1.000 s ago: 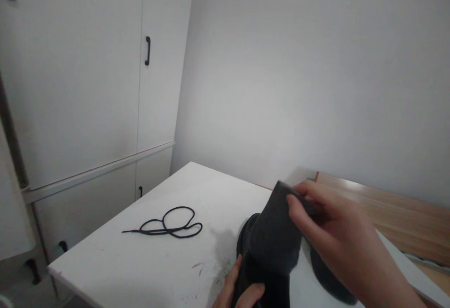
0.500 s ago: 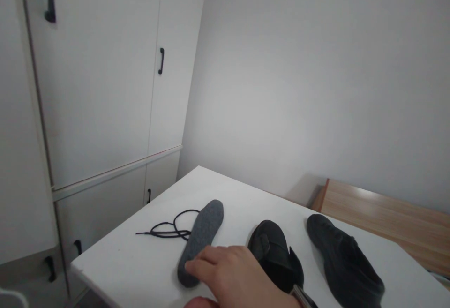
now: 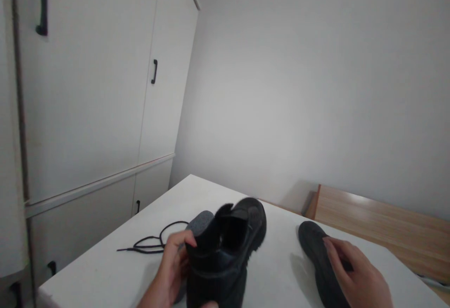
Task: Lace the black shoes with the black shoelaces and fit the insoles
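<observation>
My left hand [image 3: 172, 270] is closed around the heel of a black shoe [image 3: 228, 247], which it holds lifted and tilted above the white table [image 3: 277, 270], its opening toward me. Behind that shoe lies a grey insole [image 3: 200, 220], mostly hidden. On the right, my right hand [image 3: 355, 275] rests on a second black shoe [image 3: 316, 256] lying on the table, fingers curved over its upper. A loose black shoelace [image 3: 154, 241] lies coiled on the table to the left of my left hand.
White cupboards with black handles [image 3: 153, 71] stand at the left, close to the table's left edge. A wooden board [image 3: 379, 219] runs along the plain wall behind the table at the right.
The grey insole went from my right hand onto the table beside the lace. My left hand has since raised one shoe, and my right hand has moved over to the other shoe.
</observation>
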Motion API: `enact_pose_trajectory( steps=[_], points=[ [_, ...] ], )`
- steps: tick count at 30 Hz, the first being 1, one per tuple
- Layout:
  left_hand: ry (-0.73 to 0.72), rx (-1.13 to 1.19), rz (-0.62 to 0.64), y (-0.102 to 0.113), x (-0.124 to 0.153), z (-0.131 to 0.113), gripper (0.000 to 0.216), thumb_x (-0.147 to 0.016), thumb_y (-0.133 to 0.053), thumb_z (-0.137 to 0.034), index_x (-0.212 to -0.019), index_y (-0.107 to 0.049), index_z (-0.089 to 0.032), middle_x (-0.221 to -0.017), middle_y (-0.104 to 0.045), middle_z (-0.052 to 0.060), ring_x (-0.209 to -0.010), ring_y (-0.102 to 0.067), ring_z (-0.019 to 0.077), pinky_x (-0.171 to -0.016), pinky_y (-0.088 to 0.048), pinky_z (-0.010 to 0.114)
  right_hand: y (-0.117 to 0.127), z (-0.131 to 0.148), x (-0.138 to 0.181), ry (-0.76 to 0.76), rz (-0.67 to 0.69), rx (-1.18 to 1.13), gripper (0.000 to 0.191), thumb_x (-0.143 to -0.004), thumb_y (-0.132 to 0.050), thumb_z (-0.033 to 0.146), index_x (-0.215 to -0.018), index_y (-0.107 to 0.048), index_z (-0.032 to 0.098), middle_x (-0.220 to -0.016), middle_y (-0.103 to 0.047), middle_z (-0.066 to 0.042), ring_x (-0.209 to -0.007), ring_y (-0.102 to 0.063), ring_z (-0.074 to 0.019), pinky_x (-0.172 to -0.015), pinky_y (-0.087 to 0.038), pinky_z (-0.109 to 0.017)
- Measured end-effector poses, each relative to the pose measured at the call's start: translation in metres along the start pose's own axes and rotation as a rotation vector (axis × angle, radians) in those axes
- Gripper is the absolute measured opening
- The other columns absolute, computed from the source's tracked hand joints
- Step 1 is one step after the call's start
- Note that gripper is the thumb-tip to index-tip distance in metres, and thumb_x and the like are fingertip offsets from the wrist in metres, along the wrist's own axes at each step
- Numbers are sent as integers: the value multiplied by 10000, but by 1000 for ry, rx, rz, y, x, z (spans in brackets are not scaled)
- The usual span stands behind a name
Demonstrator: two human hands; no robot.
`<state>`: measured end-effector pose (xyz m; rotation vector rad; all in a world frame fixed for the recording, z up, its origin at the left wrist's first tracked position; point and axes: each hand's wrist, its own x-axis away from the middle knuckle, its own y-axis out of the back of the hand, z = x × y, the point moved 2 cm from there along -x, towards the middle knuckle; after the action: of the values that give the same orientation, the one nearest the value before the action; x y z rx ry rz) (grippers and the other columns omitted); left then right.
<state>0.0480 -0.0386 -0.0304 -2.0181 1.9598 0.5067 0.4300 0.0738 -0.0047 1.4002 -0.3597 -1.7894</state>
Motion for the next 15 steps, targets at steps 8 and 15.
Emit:
enact_pose_trajectory(
  steps=[8,15],
  points=[
    [-55,-197,-102,81,-122,24,615,-722,-722,-359,-1129,-268,-274,-1018,-575,1,-889,-628,154,-868,-523,323,-1,-17,4,-158,314,135,397,-818,-443,643,-791,-585,273,-698,-727,-33,-728,-712,-305,-745,-483,-427],
    [32,-177,-113,114,-143,77,592,-727,-742,-387,-1092,-292,-265,-1034,-591,5,-864,-649,162,-807,-549,321,-8,-19,11,-25,312,291,348,-815,-500,580,-681,-572,267,-623,-718,-49,-739,-717,-331,-792,-468,-448]
  ],
)
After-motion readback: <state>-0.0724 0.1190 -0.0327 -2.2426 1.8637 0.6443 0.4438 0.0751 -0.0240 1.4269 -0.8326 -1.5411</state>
